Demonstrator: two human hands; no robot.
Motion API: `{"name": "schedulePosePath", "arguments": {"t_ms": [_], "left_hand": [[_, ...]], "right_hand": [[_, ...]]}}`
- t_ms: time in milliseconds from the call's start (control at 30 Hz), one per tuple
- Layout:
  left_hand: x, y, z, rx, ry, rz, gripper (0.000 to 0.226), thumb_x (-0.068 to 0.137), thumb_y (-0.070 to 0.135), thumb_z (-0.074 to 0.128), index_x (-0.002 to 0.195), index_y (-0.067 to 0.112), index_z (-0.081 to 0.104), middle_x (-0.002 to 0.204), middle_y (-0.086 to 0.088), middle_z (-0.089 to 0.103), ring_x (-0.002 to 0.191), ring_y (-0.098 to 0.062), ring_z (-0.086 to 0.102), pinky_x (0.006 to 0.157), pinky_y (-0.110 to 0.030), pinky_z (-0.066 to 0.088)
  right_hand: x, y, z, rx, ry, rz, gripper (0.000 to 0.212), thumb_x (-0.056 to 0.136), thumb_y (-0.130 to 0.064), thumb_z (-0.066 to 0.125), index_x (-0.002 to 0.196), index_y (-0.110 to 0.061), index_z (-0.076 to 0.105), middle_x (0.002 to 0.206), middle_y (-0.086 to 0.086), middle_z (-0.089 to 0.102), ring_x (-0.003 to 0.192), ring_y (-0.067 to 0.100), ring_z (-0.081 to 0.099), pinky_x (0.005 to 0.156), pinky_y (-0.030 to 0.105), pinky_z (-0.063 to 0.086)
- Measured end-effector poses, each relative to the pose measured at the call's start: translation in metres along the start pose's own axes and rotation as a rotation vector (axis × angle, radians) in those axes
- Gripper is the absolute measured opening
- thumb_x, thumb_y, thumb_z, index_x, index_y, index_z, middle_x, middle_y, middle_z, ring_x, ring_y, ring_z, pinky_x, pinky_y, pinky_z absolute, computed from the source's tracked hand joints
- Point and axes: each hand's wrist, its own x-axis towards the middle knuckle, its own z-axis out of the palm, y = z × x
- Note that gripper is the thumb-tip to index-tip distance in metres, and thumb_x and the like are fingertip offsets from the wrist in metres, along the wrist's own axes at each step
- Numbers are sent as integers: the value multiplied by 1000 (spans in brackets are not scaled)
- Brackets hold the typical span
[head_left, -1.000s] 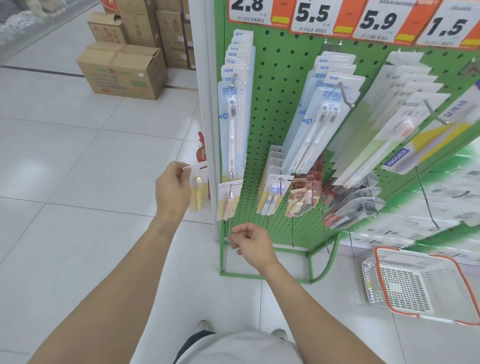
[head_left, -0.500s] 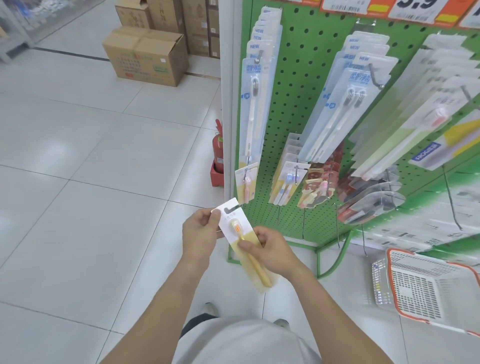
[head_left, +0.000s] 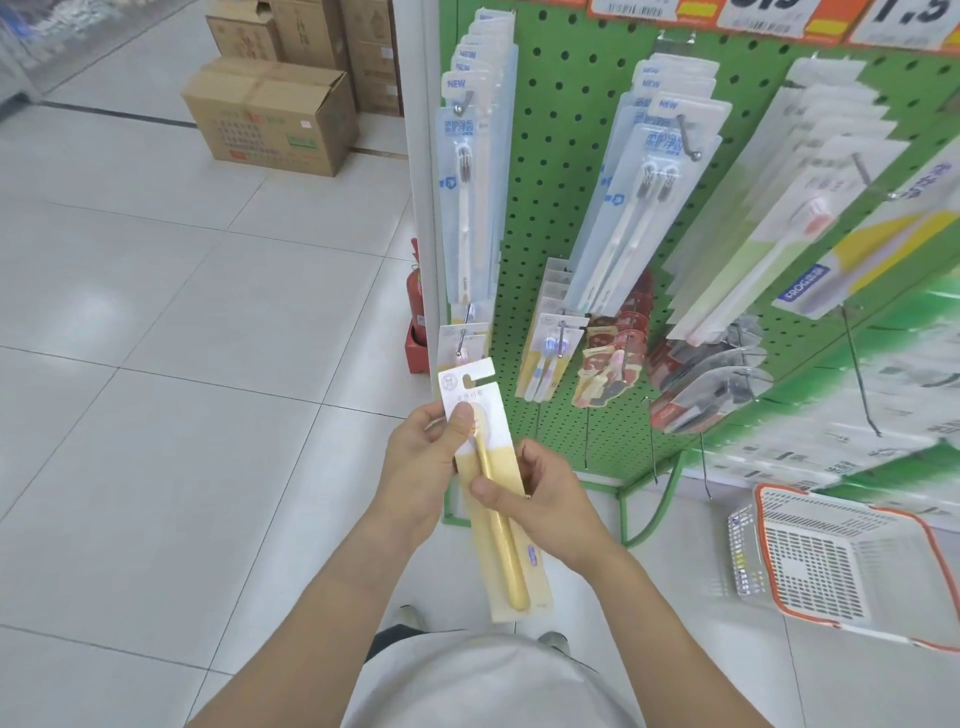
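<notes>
A yellow toothbrush pack (head_left: 506, 551) with a white card top is held upright in front of me by both hands. My left hand (head_left: 423, 462) grips its upper part, thumb pressed on the brush head. My right hand (head_left: 545, 499) holds the middle from the right side, thumb across the front. The pack sits just below and in front of the green pegboard rack (head_left: 566, 171), whose hooks carry several hanging toothbrush packs (head_left: 467, 197).
A white and orange shopping basket (head_left: 841, 561) stands on the tiled floor at the lower right. Cardboard boxes (head_left: 270, 114) are stacked at the back left. A red fire extinguisher (head_left: 415, 306) stands beside the rack's white post. Price tags (head_left: 753, 15) line the rack's top.
The pack came away from the rack in my left hand and was lowered in front of me. My right hand has taken hold of its middle, and the pack now stands more upright.
</notes>
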Motion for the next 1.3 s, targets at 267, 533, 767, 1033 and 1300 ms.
{"name": "schedulePosePath", "arguments": {"t_ms": [267, 533, 767, 1033, 1300], "left_hand": [[-7, 5, 3, 4, -31, 31, 26, 92, 21, 67, 113, 5, 68, 99, -11, 77, 86, -24, 72, 84, -40, 59], [-10, 4, -5, 53, -106, -27, 24, 96, 10, 65, 115, -4, 69, 110, -22, 74, 89, -32, 71, 60, -27, 55], [-12, 6, -8, 4, -65, -36, 24, 95, 11, 66, 113, -5, 69, 107, -21, 75, 86, -32, 71, 58, -28, 55], [-10, 8, -10, -42, -3, -61, 18, 95, 9, 65, 107, -2, 72, 95, -13, 76, 78, -24, 70, 69, -29, 58], [-9, 6, -11, -99, 25, -79, 13, 95, 6, 65, 103, 0, 73, 95, -13, 76, 80, -23, 72, 70, -29, 61]], "right_hand": [[-16, 5, -8, 486, -116, 174, 39, 83, -9, 75, 118, 1, 62, 105, 32, 70, 97, 44, 72, 76, 49, 60], [-19, -2, -7, 540, -126, 157, 74, 63, -26, 96, 122, 2, 60, 105, 34, 70, 91, 40, 74, 69, 43, 61], [-21, -9, -3, 509, -140, 181, 64, 72, -19, 90, 124, 0, 58, 112, 32, 69, 99, 45, 70, 84, 54, 59], [-24, -13, 3, 448, -158, 216, 32, 88, -5, 70, 119, 0, 60, 109, 27, 71, 93, 42, 73, 74, 49, 62], [-26, -8, -8, 448, -249, 233, 42, 89, -16, 69, 128, -2, 60, 122, 30, 66, 108, 45, 68, 88, 58, 57]]}}
